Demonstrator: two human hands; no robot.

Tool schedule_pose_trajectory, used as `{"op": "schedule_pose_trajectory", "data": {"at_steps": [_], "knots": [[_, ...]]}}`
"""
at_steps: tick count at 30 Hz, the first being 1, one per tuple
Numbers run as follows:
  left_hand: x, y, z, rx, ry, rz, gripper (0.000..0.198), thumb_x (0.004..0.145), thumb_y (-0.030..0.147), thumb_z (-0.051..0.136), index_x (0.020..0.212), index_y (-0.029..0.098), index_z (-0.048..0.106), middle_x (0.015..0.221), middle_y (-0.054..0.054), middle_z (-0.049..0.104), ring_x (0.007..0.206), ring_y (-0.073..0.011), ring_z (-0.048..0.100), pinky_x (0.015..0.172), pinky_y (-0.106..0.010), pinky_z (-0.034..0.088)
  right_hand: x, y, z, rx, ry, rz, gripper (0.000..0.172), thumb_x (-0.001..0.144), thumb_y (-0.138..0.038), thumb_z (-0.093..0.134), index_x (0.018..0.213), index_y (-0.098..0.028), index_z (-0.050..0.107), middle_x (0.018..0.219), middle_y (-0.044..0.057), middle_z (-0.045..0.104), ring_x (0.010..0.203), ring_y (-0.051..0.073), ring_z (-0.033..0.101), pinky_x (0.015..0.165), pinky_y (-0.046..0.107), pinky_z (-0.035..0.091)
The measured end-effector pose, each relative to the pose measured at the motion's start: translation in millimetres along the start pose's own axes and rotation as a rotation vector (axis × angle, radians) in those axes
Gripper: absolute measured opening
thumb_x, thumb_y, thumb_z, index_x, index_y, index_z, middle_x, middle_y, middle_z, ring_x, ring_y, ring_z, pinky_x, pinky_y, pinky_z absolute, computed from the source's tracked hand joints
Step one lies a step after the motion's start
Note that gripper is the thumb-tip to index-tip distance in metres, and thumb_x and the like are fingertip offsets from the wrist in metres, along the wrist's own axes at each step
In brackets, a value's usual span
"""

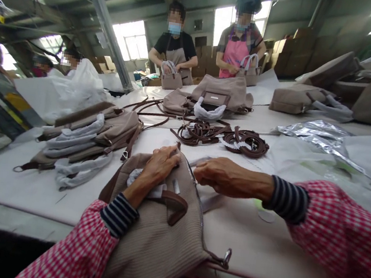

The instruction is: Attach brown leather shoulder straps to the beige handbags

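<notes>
A beige knitted handbag with brown handles and a zip lies in front of me on the white table. My left hand rests on its far end with fingers curled over the fabric, close to a white paper-wrapped handle. My right hand reaches in from the right, its fingers closed at the bag's top edge by the zip. What the fingers pinch is hidden.
A pile of similar bags with wrapped handles lies to the left. Coiled brown straps sit past my hands. More bags lie further back, where two people hold bags. Silver plastic wrap lies to the right.
</notes>
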State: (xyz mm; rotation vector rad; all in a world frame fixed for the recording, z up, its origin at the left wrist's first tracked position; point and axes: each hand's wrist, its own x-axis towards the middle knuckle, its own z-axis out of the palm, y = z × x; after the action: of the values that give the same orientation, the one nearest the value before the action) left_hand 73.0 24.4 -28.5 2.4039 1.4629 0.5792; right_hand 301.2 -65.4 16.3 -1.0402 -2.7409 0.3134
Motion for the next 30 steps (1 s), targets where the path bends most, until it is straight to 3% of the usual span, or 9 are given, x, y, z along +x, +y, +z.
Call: {"op": "schedule_pose_trajectory", "data": {"at_steps": [4,7,11,13,17,23,26,30], "knots": [[-3.1,9.3,-4.7,-0.04,0.016,-0.011,0.042,0.097,0.034,0.047,0.131,0.017,0.064,0.139,-0.013,0.062,0.131,-0.0291,0.052,0.117,-0.052,0.039,-33.1,-18.6,7.4,0.297,0.074,-0.018,0.019,0.094,-0.007,0.05,0.082,-0.018,0.06,0.082,0.001,0.062,0.077,0.015,0.054,0.074,0.028,0.039],[-17.1,23.2,-20.8,-0.119,-0.002,0.134,0.039,0.092,0.028,0.055,0.129,0.022,0.067,0.152,-0.008,0.053,0.141,-0.0273,0.045,0.122,-0.049,0.034,-39.4,-16.4,17.9,0.455,0.123,0.021,0.018,0.1,-0.021,0.053,0.085,-0.016,0.062,0.086,0.003,0.062,0.081,0.016,0.055,0.078,0.029,0.042],[-48.6,39.5,-45.1,-0.14,-0.314,0.501,0.035,0.095,0.019,0.054,0.122,0.031,0.073,0.14,-0.002,0.064,0.142,-0.026,0.044,0.123,-0.046,0.033,-40.6,-9.6,25.4,0.604,0.14,0.086,0.024,0.101,-0.034,0.057,0.087,-0.015,0.064,0.087,0.003,0.062,0.083,0.016,0.055,0.08,0.029,0.043],[-60.1,43.4,-49.6,-0.021,-0.393,0.567,0.04,0.096,0.013,0.05,0.122,0.034,0.072,0.129,-0.001,0.069,0.134,-0.0252,0.049,0.119,-0.044,0.035,-41.7,-9.6,25.5,0.624,0.132,0.096,0.027,0.101,-0.037,0.057,0.086,-0.015,0.063,0.085,0.002,0.061,0.082,0.016,0.055,0.078,0.028,0.042],[-65.9,45.2,-42.2,0.148,-0.379,0.615,0.042,0.097,0.011,0.05,0.129,0.033,0.066,0.126,-0.002,0.066,0.117,-0.0255,0.054,0.111,-0.045,0.038,-42.2,-13.0,24.8,0.564,0.144,0.118,0.03,0.102,-0.039,0.055,0.084,-0.016,0.062,0.084,0.001,0.059,0.08,0.015,0.053,0.077,0.028,0.041],[-64.8,42.5,-30.9,0.135,-0.278,0.635,0.04,0.095,0.006,0.048,0.121,0.031,0.065,0.124,-0.002,0.066,0.127,-0.0263,0.047,0.114,-0.046,0.035,-42.0,-14.7,24.2,0.561,0.145,0.111,0.031,0.102,-0.04,0.055,0.083,-0.016,0.062,0.084,0.002,0.059,0.08,0.015,0.053,0.077,0.028,0.042],[-66.0,42.0,-31.4,0.144,-0.287,0.663,0.04,0.094,0.007,0.05,0.122,0.031,0.064,0.127,-0.001,0.066,0.136,-0.0286,0.039,0.118,-0.051,0.029,-40.8,-14.8,20.1,0.591,0.124,0.12,0.03,0.099,-0.04,0.059,0.082,-0.015,0.064,0.081,0.001,0.06,0.078,0.015,0.053,0.075,0.027,0.042],[-64.5,45.3,-30.5,0.17,-0.297,0.669,0.04,0.089,0.004,0.05,0.116,0.028,0.066,0.117,-0.002,0.067,0.121,-0.0276,0.047,0.109,-0.048,0.034,-32.1,-11.5,15.7,0.683,0.157,0.142,0.023,0.097,-0.034,0.063,0.086,-0.014,0.067,0.081,0.001,0.061,0.076,0.014,0.053,0.071,0.027,0.042]]}}
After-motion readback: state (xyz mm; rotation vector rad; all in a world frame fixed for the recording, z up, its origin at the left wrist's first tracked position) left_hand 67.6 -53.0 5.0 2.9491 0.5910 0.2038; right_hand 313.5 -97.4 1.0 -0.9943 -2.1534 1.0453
